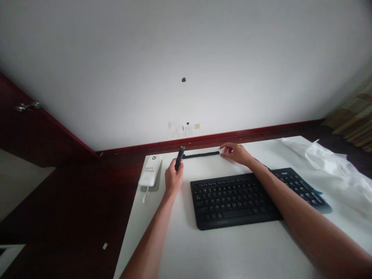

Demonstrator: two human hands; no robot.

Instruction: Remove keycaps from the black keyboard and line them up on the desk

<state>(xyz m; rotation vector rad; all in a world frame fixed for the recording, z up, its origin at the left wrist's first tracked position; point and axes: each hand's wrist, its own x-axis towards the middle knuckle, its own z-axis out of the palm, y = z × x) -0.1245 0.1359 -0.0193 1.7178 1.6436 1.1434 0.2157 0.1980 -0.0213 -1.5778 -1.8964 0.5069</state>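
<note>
My left hand [174, 176] is closed around a slim black stick with a small metallic-looking tip [180, 158], held upright near the table's far edge. Behind it, a narrow row of small black pieces like keycaps [202, 155] lies along that edge. At the row's right end is my right hand [235, 153], thumb and forefinger curved and apart, with nothing visible between them. Whether its fingertips touch the last piece, I cannot tell. Below my right forearm lies a black keyboard [232, 197], partly covered by the arm.
A white power bank-like device [151, 170] with a strap lies at the table's [215, 248] left edge. Crumpled clear plastic [328, 159] covers the right side. Beyond the table are a wall with sockets [192, 127], a dark red door [26, 116] and a curtain [354, 116].
</note>
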